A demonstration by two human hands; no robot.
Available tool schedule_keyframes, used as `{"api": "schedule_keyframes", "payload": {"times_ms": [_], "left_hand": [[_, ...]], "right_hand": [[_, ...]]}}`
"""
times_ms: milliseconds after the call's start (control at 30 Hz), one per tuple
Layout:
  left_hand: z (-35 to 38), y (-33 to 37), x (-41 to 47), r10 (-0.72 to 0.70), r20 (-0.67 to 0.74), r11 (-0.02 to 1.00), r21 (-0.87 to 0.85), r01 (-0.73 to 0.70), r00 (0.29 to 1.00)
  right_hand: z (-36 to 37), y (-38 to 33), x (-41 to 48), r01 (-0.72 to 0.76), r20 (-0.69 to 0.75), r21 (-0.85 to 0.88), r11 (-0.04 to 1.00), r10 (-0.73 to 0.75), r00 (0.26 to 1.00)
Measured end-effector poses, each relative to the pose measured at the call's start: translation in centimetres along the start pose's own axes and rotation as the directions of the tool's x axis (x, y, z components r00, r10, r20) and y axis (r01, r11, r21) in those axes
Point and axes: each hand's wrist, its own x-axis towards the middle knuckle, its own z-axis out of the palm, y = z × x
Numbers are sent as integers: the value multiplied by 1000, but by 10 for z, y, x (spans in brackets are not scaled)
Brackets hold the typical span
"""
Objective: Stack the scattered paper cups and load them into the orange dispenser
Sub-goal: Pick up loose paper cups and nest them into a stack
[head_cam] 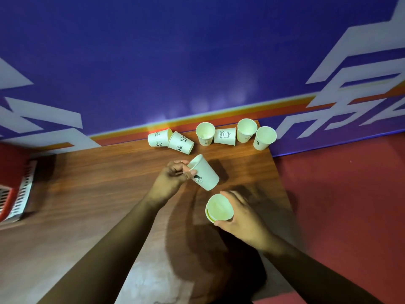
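Along the desk's (pixel 98 183) far edge, the upright cup (pixel 205 133), the wall-side cup (pixel 246 130) and the corner cup (pixel 264 137) stand open with nothing in them. The Bear cup (pixel 224 136) sits between them and shows only its side. Two panda cups (pixel 180 142) lie on their sides, touching.

Your right hand (pixel 243 216) grips the nested cups (pixel 219 208) with the mouth towards you. They are empty, and a second rim shows just under the first. Your left hand (pixel 173 178) pinches the rim of the single cup (pixel 205 175). It is tilted, with its base pointing down at the nested cups, near them but apart.
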Motion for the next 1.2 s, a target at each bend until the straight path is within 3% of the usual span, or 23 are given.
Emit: {"api": "schedule_keyframes", "payload": {"times_ms": [100,400,567,633,733,867,1033,1200], "left_hand": [[-5,-3,-12,9,33,1000,-19,-9,999],[5,-6,-52,97,153,993,-79,-86,983],[25,-15,-59,87,271,991,72,-110,959],[30,-21,-57,50,310,959,251,-132,949],[39,-36,-49,86,348,818,510,-266,933],[53,-57,-43,123,327,642,694,-327,937],[62,-76,-45,-4,379,798,559,-226,925],[56,-81,-48,3,374,864,466,-191,927]], "right_hand": [[18,5,0,-22,20,-28,999,23,1000],[25,14,-10,-205,56,148,967,199,978],[11,30,-18,-238,43,233,943,234,971],[4,31,-17,-243,3,262,934,251,968],[-2,33,-13,-239,-47,306,922,265,963],[-2,31,-8,-248,0,327,912,263,965],[15,27,-9,-305,196,190,933,268,943],[15,15,-4,-338,185,338,878,291,939]]}}
